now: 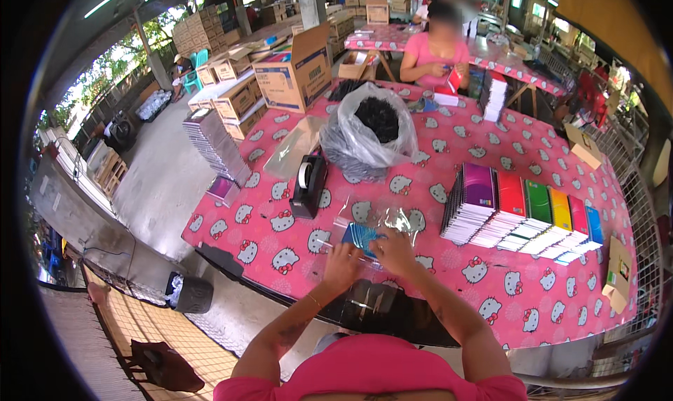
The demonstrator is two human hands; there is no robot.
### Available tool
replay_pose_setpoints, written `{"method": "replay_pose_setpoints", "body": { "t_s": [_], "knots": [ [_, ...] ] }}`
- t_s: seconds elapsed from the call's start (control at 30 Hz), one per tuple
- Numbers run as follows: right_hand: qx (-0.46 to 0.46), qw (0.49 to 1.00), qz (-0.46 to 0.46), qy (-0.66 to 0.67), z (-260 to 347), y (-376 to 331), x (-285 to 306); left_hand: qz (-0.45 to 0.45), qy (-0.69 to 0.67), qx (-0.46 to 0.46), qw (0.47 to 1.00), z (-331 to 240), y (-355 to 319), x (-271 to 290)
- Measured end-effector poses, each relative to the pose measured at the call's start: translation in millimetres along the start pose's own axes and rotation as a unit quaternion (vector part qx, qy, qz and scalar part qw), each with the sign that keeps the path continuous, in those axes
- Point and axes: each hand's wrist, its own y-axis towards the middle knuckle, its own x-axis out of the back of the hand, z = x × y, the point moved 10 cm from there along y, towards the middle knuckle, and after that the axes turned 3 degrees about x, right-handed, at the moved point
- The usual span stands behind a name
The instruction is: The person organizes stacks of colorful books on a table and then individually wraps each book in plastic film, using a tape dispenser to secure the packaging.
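In front of me a small blue notebook (361,237) lies on the table in a clear plastic wrapper (403,221), which spreads out past it at the far side. My left hand (342,266) is closed on the wrapper at the near left corner of the notebook. At the notebook's right edge, my right hand (394,250) has its fingers bent and pressed together on it. Fingertips partly cover the near edge. Beyond my left hand stands a black tape dispenser (308,187) with a pale roll.
Colour-sorted notebook stacks (519,208) stand on the right of the pink patterned table (378,303). A plastic bag of black strips (371,127) sits at the middle. A leaning notebook stack (217,148) is at left, a cardboard box (294,71) behind. Across the table, a person (434,54) handles a red notebook.
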Motion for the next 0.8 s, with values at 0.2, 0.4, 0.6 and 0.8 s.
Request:
{"method": "replay_pose_setpoints", "body": {
  "t_s": [0.2,0.4,0.6,0.8],
  "knots": [
    [-0.163,0.876,0.311,0.330,-41.3,56.3,7.5,-0.062,-0.125,-0.055,0.989,-1.5,6.0,25.9],
    [-0.357,0.750,0.260,0.493,-73.5,5.9,0.2,-0.004,-0.336,0.219,0.916,75.5,4.4,-0.4],
    [0.109,0.990,-0.039,0.087,33.8,26.3,104.5,-0.257,-0.133,0.173,0.941,151.9,24.8,61.1],
    [0.097,0.992,-0.069,0.041,98.8,47.1,144.2,0.066,-0.441,0.494,0.746,306.2,29.3,-0.1]
  ]
}}
